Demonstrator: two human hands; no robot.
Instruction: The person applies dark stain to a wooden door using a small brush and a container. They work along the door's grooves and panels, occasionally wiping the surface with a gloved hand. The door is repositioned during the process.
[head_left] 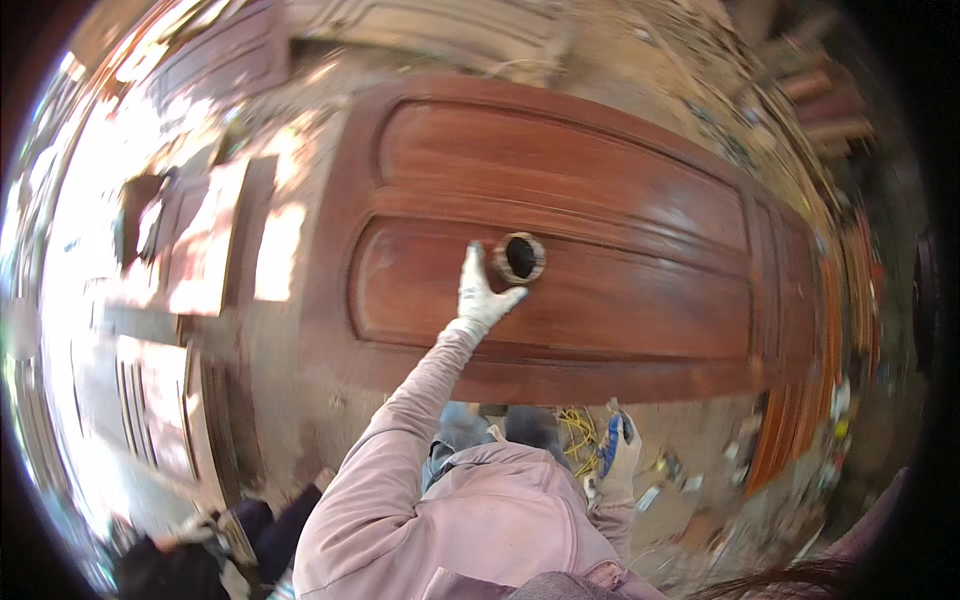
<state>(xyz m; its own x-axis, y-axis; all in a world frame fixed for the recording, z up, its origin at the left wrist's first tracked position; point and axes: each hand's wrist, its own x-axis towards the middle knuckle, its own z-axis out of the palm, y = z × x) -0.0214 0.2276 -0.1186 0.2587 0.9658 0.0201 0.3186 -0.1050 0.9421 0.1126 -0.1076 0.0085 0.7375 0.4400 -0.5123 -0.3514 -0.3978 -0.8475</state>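
A large reddish-brown panelled wooden door (560, 300) lies flat in front of me. On its lower long panel stands a small round can (541, 262) with dark contents. My left hand (484, 298), in a white glove, reaches over the door to the can's near left side. Its thumb and fingers are spread around that side, seemingly just off the rim. By my right hip, past the door's near edge, my gloved right hand (624, 458) is closed around a slim blue object (608, 446), too blurred to name.
Yellow cord (578, 436) lies on the ground by my legs. More panelled wooden pieces (205, 240) stand or lie at the left, some in bright sun. Another door (440, 28) is beyond the far edge. Orange-brown boards (785, 430) are at the right, near scattered debris.
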